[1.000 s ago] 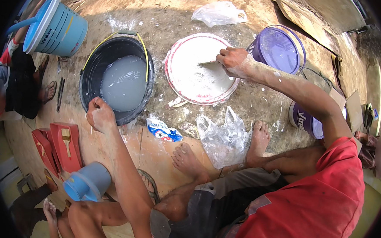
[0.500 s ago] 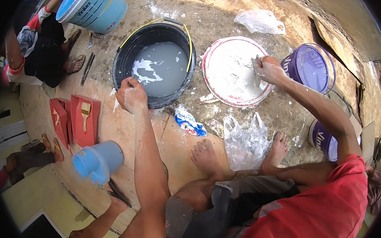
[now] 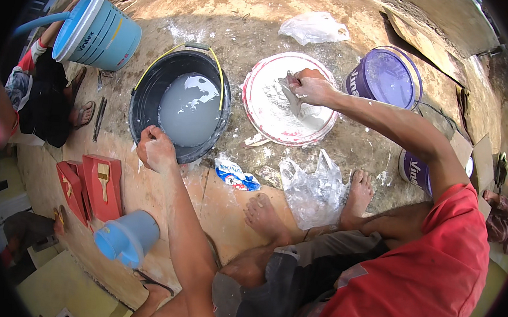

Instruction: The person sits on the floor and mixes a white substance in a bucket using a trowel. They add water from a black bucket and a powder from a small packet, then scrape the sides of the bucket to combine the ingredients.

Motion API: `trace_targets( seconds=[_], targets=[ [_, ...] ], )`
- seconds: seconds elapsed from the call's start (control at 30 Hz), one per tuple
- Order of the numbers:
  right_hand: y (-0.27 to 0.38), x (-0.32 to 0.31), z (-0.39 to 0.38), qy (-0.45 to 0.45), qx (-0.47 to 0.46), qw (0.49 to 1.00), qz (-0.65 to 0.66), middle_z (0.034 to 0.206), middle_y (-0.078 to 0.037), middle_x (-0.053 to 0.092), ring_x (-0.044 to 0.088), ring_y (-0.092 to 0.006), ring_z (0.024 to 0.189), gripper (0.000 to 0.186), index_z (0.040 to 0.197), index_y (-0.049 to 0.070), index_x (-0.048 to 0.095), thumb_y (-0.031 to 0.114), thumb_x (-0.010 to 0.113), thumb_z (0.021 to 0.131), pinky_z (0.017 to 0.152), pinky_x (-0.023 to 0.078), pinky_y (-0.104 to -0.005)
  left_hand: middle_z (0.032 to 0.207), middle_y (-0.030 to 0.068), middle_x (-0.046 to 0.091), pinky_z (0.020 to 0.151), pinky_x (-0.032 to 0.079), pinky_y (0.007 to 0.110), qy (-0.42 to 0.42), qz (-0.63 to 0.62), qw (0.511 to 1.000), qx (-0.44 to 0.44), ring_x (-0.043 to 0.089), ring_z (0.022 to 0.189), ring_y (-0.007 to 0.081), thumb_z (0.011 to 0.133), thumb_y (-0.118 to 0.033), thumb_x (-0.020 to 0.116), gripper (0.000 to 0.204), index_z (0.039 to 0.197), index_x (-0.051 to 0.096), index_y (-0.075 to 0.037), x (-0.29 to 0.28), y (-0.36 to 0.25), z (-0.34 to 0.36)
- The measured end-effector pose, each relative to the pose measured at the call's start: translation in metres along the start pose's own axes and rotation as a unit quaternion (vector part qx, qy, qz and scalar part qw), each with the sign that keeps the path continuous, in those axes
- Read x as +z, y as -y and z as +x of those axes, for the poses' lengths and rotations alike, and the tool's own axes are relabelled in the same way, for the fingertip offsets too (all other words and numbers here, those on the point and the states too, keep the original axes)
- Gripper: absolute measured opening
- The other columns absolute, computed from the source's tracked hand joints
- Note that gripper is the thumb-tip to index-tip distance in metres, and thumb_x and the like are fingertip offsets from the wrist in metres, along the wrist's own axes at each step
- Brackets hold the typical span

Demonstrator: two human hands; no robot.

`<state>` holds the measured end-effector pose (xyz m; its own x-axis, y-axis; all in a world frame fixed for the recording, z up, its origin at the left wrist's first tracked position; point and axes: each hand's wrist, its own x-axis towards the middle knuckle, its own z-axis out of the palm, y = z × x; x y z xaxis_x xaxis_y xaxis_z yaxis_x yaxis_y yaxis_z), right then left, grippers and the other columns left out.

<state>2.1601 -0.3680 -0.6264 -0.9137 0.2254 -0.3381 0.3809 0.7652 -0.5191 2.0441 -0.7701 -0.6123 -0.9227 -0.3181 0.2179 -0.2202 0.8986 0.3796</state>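
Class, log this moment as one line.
left hand: at rim of black bucket; right hand: holds flat tool over white material; bucket contents: cloudy liquid

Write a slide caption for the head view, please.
Right hand holding a flat tool over white material; left hand at the black bucket.

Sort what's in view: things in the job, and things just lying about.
Apparently in the job:
- flat tool in the right hand
- round red-rimmed lid or tub
- black bucket, left hand at its rim

Seemingly lying about:
- clear bag
- white bag
- torn wrapper
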Motion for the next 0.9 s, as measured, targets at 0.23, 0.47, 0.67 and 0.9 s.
trace_targets(
  seconds=[0.23,0.47,0.67,0.9],
  targets=[
    [0.020,0.002,-0.042,0.005,-0.270,0.929,-0.253,0.091,-0.013,0.072,0.071,-0.0344,0.087,0.019,0.101,0.005,0.069,0.016,0.067,0.085,0.070,0.059,-0.0483,0.098,0.0136,0.076,0.087,0.053,0.050,0.000,0.016,1.000,0.001,0.068,0.101,0.0370,0.094,-0.036,0.058,0.030,0.103,0.079,-0.016,-0.008,0.005,0.002],
    [-0.006,0.012,-0.043,0.061,-0.246,0.919,-0.301,0.088,-0.018,0.075,0.074,-0.0371,0.090,0.028,0.103,0.001,0.070,0.014,0.065,0.079,0.074,0.060,-0.0499,0.096,0.0118,0.077,0.085,0.053,0.050,-0.014,-0.011,1.000,0.023,0.068,0.097,0.0358,0.093,-0.034,0.059,0.029,0.100,0.079,-0.015,-0.001,0.007,0.003],
    [0.008,-0.015,-0.009,0.030,-0.192,0.936,-0.293,0.094,-0.019,0.075,0.074,-0.0380,0.093,0.031,0.105,0.001,0.071,0.015,0.067,0.078,0.075,0.059,-0.0501,0.097,0.0119,0.077,0.083,0.053,0.050,-0.007,-0.013,1.000,0.009,0.068,0.097,0.0363,0.092,-0.033,0.059,0.029,0.099,0.079,-0.014,-0.007,0.004,0.002],
    [0.007,0.002,0.000,-0.043,-0.291,0.898,-0.326,0.102,-0.008,0.071,0.068,-0.0284,0.104,0.021,0.103,0.006,0.073,0.016,0.064,0.087,0.075,0.061,-0.0434,0.099,0.0109,0.077,0.086,0.053,0.049,-0.006,-0.008,1.000,0.030,0.068,0.097,0.0360,0.093,-0.035,0.058,0.030,0.102,0.079,-0.015,-0.002,0.008,0.003]
  ],
)
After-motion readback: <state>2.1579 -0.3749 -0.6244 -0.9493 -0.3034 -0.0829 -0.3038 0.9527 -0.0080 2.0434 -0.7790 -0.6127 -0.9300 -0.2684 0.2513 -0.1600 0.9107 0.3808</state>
